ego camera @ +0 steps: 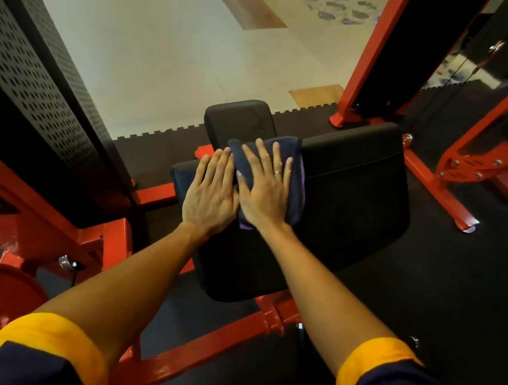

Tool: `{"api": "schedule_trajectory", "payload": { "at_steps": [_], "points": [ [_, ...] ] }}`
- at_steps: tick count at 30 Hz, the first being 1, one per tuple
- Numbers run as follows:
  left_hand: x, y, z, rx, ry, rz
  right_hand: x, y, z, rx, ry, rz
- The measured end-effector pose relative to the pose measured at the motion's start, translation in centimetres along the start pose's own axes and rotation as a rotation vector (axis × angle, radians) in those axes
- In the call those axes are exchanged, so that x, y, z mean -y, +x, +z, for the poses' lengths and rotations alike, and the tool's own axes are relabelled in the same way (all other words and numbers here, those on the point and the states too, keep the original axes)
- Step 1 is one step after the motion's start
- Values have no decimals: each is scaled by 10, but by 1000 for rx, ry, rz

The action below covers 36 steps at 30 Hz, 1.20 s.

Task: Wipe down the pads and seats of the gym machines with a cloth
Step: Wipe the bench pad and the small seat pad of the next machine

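Your one cloth, dark blue and folded, lies on the upper left part of the big black pad. Its long axis runs away from you, with the far end leaning a little to the right and reaching the pad's top edge.

Your right hand lies flat on top of the cloth, palm down. The fingers are straight, slightly spread and pointing away from you.

Your left hand lies flat just beside it on the pad's left edge. Its fingers are straight and held together, and its inner side touches the cloth and your right hand.

You have two pads in view. The big one is under your hands, and a smaller black pad is just beyond the cloth. The lower purple strip may be the cloth's underside, but the view is too dim to be sure.
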<state>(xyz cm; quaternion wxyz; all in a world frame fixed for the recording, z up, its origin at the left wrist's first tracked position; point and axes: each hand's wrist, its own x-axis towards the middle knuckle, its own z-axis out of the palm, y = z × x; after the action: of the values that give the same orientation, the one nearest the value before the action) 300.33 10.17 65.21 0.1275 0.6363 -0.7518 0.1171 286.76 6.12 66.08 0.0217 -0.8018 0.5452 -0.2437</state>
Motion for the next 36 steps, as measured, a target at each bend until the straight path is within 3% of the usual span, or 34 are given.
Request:
{"api": "schedule_trajectory", "payload": {
  "at_steps": [3,6,9,12,14,16,20,22,24,27,30,32,36],
  "points": [
    [-1,2,-4,-9,-30,-23,-55,13,-17,-2,-60,-115],
    [-1,3,-5,-16,-30,-34,-87,17,-26,-97,-26,171],
    [-1,4,-4,-5,-17,-35,-44,12,-3,-159,-8,366],
    [-1,3,0,17,-1,-27,-9,-20,13,-143,9,239],
    [1,2,0,38,2,-16,-13,-52,18,-99,-36,65],
    [2,2,-2,44,-14,-15,-37,-82,22,-68,-69,26],
    [-1,3,-8,71,-19,11,-89,-93,9,-74,-7,393],
    [1,5,-14,122,-33,45,-90,-61,-6,-116,130,699],
    [2,15,-17,162,-43,93,-73,-24,-13,-175,218,864],
    [-2,40,-20,181,-28,176,-32,-9,0,-201,131,699],
    [-9,53,-15,192,-9,227,-10,-59,20,-162,10,448],
    [-13,56,-10,176,6,248,-28,-94,25,-163,43,533],
    [-13,59,-12,150,14,274,-78,-83,7,-196,182,956]
  ]
}}
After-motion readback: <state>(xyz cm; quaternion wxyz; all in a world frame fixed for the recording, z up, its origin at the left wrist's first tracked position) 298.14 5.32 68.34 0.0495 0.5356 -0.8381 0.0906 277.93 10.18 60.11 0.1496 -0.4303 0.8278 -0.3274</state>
